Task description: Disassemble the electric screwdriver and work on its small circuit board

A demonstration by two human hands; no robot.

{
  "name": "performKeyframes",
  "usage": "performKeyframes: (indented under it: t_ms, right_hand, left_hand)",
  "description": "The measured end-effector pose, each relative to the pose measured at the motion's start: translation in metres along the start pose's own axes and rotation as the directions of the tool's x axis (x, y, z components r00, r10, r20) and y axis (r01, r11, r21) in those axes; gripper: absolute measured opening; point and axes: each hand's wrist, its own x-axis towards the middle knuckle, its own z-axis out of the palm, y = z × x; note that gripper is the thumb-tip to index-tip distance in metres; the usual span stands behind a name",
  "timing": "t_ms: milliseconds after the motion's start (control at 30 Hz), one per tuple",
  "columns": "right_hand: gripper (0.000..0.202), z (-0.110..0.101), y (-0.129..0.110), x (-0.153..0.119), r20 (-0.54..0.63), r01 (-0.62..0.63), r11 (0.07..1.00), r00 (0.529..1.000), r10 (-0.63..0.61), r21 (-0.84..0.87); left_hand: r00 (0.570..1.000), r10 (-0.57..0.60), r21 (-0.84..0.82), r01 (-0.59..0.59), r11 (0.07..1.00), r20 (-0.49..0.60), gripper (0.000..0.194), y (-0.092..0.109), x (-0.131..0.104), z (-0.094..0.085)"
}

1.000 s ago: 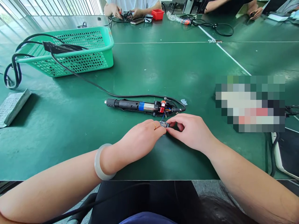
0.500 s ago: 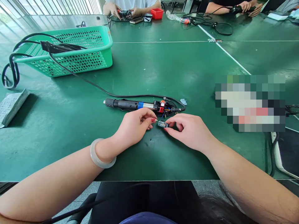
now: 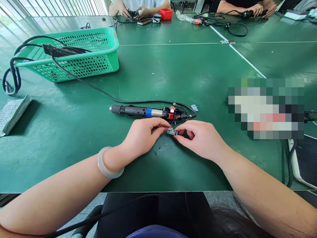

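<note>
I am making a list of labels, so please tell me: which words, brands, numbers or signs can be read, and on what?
No text can be read.
Pale block at left: rows of marks, too blurred to read.
Small circuit board at the right hand: fine pale marks, too small to make out.
Pixelated patch at right: any print is hidden.

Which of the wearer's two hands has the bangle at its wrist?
The left hand: a pale bangle circles its wrist. The right hand, with finger and thumb at the small circuit board's right end, has a bare wrist.
</note>
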Motion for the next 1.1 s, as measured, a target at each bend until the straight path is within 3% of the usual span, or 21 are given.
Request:
performKeyframes:
  t_ms: [233,433,1100]
  right_hand:
    - [0.012,0.000,-0.001,0.000,0.009,-0.006,1.000,1.000,0.006,-0.010]
    - [0.011,0.000,-0.001,0.000,0.008,0.011,1.000,1.000,-0.011,-0.026]
    - [0.013,0.003,0.000,-0.002,-0.007,0.042,0.998,0.999,-0.043,-0.046]
  left_hand:
    - [0.998,0.057,0.097,-0.056,0.994,-0.009,0.015,0.002,0.001,-0.001]
    - [0.969,0.244,0.170,-0.234,0.957,-0.041,0.012,-0.005,0.002,0.004]
    - [0.966,0.258,0.225,-0.244,0.943,-0.031,0.015,-0.006,0.001,0.011]
